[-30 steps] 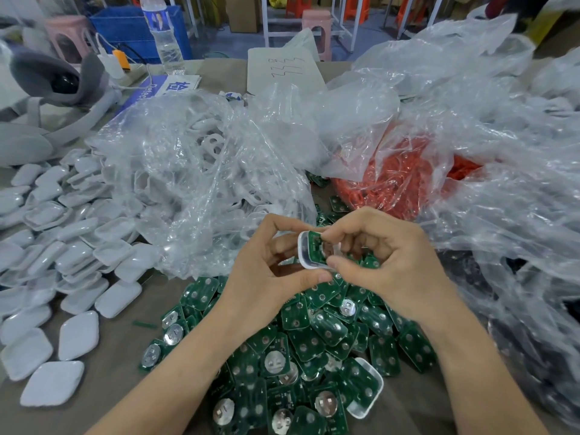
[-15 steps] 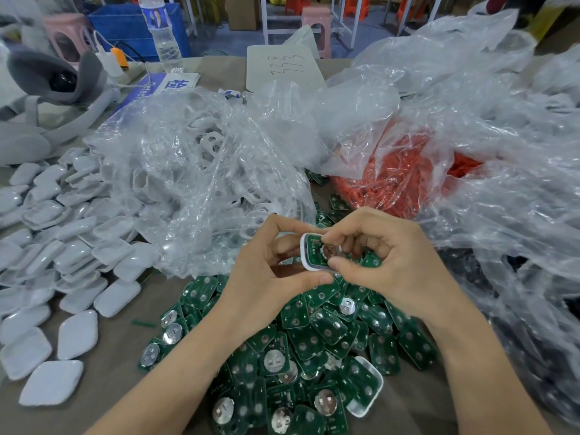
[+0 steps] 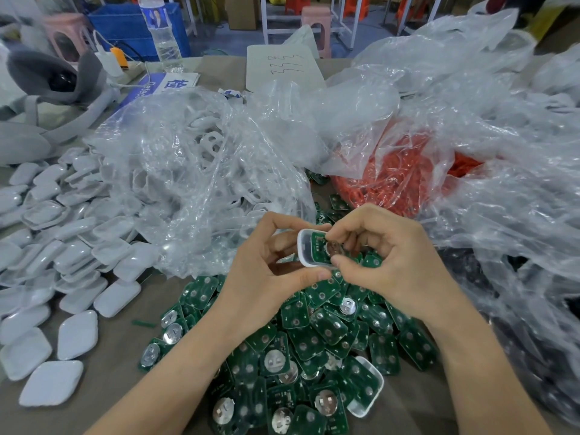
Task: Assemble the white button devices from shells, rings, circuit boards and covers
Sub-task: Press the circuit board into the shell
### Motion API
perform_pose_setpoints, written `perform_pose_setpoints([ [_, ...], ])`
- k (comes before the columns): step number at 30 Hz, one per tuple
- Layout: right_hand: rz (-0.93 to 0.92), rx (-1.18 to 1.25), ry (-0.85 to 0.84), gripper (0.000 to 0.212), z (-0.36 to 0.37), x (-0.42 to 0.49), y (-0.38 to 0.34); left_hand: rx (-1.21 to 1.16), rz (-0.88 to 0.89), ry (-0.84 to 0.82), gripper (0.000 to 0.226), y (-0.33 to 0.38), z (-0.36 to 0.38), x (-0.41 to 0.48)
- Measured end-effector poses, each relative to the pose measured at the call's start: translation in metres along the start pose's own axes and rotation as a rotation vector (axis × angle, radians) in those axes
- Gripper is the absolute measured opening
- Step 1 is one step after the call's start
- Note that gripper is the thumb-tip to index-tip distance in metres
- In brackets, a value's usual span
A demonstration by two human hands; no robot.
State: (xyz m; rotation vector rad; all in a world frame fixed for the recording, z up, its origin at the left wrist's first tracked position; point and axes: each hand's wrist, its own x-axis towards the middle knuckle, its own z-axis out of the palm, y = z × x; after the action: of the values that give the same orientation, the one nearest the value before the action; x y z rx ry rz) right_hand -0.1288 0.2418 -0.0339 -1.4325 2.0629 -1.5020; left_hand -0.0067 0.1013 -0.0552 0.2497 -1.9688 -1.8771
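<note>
My left hand (image 3: 266, 271) grips a white shell (image 3: 306, 249) by its edges, thumb below and fingers above. A green circuit board (image 3: 318, 248) with a round metal battery clip sits inside the shell. My right hand (image 3: 389, 262) pinches the board's right side with thumb and forefinger. Both hands hover over a heap of green circuit boards (image 3: 314, 346). Another white shell with a board in it (image 3: 365, 386) lies at the heap's near right.
Many white covers (image 3: 56, 255) are spread on the left of the table. A clear bag of white parts (image 3: 201, 171) lies behind the hands. A bag of orange rings (image 3: 398, 180) sits at the back right. Crumpled plastic bags (image 3: 508, 189) fill the right side. A water bottle (image 3: 161, 32) stands at the far edge.
The shell has tilted more towards me, showing the board and its metal clip. My right fingers have shifted slightly on the board. Both hands stay in place.
</note>
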Motion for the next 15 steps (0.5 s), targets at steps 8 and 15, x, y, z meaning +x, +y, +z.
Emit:
perform_pose_setpoints([
  [8, -0.009, -0.047, -0.013, 0.023, 0.0015, 0.0001, 0.003, 0.023, 0.022, -0.01, 0.041, 0.0001, 0.0003, -0.0002],
  [15, 0.002, -0.043, -0.008, 0.025, 0.0016, 0.0, 0.0033, 0.037, 0.024, -0.009, 0.044, -0.001, -0.0006, 0.0001],
])
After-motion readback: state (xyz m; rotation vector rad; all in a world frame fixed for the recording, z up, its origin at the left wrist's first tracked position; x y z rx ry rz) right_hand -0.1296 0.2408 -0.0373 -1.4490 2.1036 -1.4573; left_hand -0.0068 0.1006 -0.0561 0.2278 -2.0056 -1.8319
